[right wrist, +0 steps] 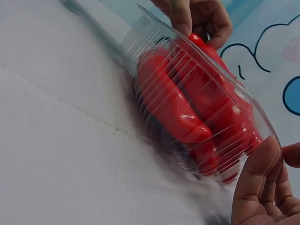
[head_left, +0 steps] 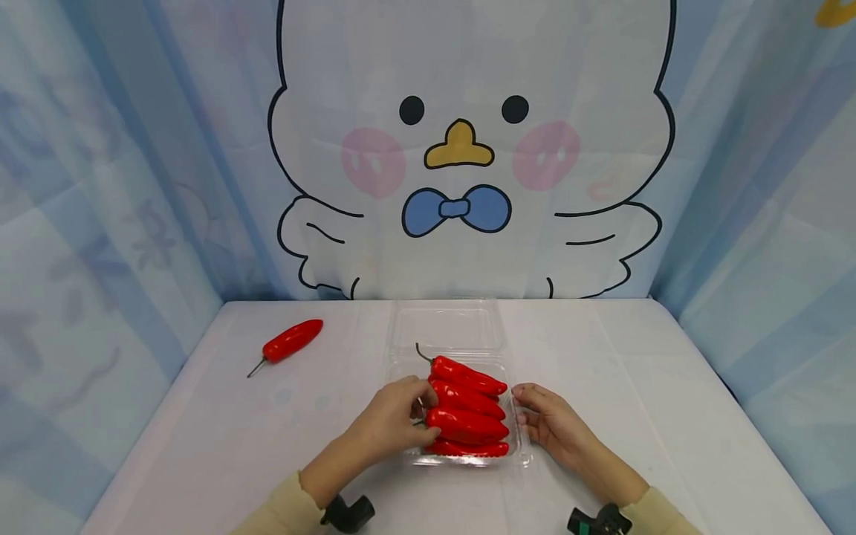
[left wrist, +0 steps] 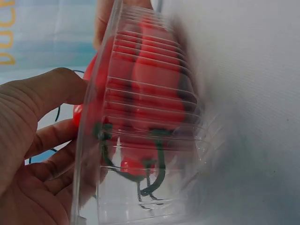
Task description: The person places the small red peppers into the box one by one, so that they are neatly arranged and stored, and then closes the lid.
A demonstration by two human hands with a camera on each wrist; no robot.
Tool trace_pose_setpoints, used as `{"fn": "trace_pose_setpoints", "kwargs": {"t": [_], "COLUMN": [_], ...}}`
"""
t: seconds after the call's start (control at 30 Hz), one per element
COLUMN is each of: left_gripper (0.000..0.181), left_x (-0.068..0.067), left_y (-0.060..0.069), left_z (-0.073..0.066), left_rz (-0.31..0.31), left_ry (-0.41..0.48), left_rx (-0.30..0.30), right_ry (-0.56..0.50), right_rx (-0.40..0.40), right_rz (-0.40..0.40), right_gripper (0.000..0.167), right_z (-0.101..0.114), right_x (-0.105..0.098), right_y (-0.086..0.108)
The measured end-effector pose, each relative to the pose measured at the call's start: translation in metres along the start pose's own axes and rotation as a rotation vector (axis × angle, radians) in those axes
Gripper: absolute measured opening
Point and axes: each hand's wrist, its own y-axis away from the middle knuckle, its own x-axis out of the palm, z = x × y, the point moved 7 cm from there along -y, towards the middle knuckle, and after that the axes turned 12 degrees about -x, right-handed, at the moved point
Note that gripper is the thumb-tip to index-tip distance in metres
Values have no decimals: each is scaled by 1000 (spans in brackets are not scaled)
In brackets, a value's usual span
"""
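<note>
A clear plastic clamshell box (head_left: 438,461) stands on the table with several glossy red chili peppers (head_left: 464,397) stacked across it. My left hand (head_left: 394,416) is at the box's left side, its thumb and fingers pinching the stem end of one red chili pepper (head_left: 471,426). In the left wrist view the box's ribbed wall (left wrist: 150,93) stands in front of the peppers and their green stems (left wrist: 159,168). At the opposite side, my right hand (head_left: 551,423) pinches the box's rim between thumb and finger, which the right wrist view shows at a corner.
The box's clear lid (head_left: 444,327) lies folded back behind it. One more red chili pepper (head_left: 292,340) lies apart at the back left of the white-covered table (head_left: 200,446). A printed cartoon curtain (head_left: 461,260) hangs behind the table, with blue curtains along both sides.
</note>
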Motion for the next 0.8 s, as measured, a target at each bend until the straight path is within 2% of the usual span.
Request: {"fn": "trace_pose_setpoints", "kwargs": {"t": [0.27,0.57,0.8], "left_gripper": [32,33,27], "left_x": [0,-6,-20], "left_y": [0,2,6], "left_z": [2,8,18], "left_rz": [3,26,-25], "left_ry": [-23,0,40], "left_rx": [49,64,112], "right_ry": [2,13,17], "right_rx": [3,-2,5], "right_rz": [8,9,2], "right_gripper": [10,10,10], "right_z": [0,1,0], "right_x": [0,0,1], "right_y": [0,-1,-1]}}
